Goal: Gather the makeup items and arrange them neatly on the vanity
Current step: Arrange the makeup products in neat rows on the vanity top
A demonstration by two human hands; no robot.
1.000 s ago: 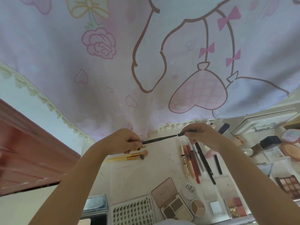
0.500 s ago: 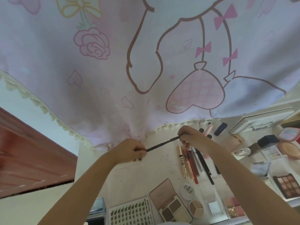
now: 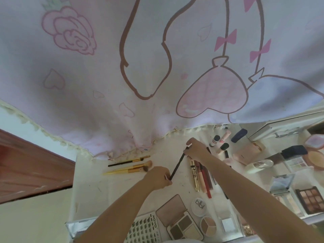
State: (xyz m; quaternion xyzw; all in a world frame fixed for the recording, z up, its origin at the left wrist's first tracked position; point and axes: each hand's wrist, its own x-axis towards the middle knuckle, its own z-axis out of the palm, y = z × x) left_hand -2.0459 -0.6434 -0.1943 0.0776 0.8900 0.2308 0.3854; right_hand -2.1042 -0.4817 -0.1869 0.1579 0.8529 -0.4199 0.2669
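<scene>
Hands grip opposite ends of a slim black makeup pencil (image 3: 177, 167) held tilted above the white vanity (image 3: 91, 186): the left hand (image 3: 158, 177) pinches its lower end, the right hand (image 3: 195, 149) its upper end. Gold-handled brushes (image 3: 129, 166) lie to the left, a row of tubes and pencils (image 3: 201, 176) to the right, and an open eyeshadow palette (image 3: 180, 220) nearer the camera

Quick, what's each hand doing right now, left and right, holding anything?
Left hand: pinching the lower end of the thin black pencil.
Right hand: gripping the upper end of the same pencil.
</scene>
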